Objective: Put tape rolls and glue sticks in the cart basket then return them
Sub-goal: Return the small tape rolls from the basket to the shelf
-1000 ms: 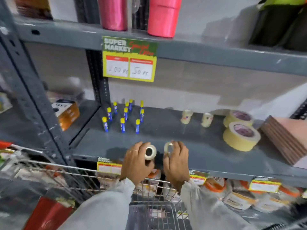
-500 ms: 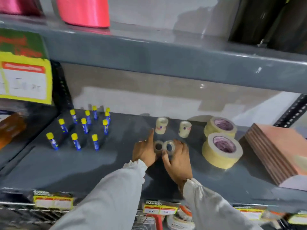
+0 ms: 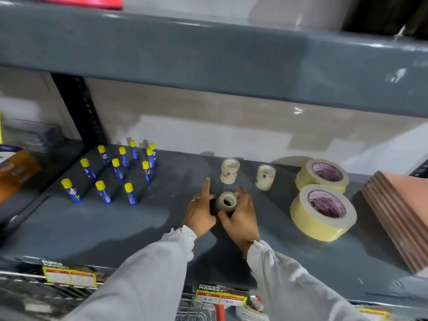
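Price tag (image 3: pixel 220 297): shelf edge, nearest; prints "SUPER MARKET", handwritten figures roughly "40" and "70".
Left hand (image 3: pixel 200 213): curled against the small tape roll (image 3: pixel 227 201), index finger raised.
Right hand (image 3: pixel 240 216): grasping the same roll from the right.
Small tape roll: on the shelf (image 3: pixel 92 223), between both hands; likely light, rigid core, slick sides; grip across the rim.
Masking tape rolls (image 3: pixel 323 212): right, likely heavier.
Glue sticks (image 3: pixel 115 172): upright, rear left; topple easily; labels unreadable.
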The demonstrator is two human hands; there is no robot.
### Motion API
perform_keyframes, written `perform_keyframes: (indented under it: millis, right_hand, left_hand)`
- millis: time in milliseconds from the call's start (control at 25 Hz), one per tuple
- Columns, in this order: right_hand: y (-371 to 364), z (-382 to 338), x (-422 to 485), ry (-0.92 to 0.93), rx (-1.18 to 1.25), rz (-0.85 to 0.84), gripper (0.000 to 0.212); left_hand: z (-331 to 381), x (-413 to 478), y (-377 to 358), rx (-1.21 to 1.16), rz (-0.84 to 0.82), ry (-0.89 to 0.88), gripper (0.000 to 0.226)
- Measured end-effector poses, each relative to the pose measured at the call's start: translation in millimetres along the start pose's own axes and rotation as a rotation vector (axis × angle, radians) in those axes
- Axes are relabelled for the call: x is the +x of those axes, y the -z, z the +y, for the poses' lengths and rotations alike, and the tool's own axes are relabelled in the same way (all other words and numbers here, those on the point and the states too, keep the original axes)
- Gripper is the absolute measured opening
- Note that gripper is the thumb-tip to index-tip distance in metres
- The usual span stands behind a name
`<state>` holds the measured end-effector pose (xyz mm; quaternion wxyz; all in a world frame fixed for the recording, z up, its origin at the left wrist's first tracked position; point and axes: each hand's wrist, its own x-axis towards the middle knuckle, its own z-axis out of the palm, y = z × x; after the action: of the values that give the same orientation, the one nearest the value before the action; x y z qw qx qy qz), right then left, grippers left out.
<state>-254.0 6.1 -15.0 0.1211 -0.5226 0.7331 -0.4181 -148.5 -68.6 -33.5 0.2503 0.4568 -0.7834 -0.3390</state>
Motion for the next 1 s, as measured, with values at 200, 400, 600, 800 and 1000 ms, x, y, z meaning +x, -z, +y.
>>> perform_keyframes:
  millis: [200, 400, 600, 800, 1000]
  right_hand:
    - [-2, 0, 2, -0.005, -0.013, -0.02, 0.074]
    - [0, -4, -1, 0.001, -0.064, -0.021, 0.082]
    - [-15, -32, -14, 0.253, -0.311, 0.048, 0.096]
    - [-53, -98, -47, 0.499, -0.261, -0.072, 0.081]
    - [-129, -145, -125, 0.831, -0.188, -0.253, 0.065]
  left_hand:
    - [-6, -6, 6, -0.045, -0.026, -0.03, 0.106]
    - [-3, -20, 22, 0.043, -0.069, -0.044, 0.104]
    - [-22, -66, 72, 0.283, 0.022, -0.17, 0.075]
    - [-63, -148, 123, 0.671, 0.242, -0.431, 0.047]
    - [-183, -249, 165, 0.82, 0.166, -0.318, 0.051]
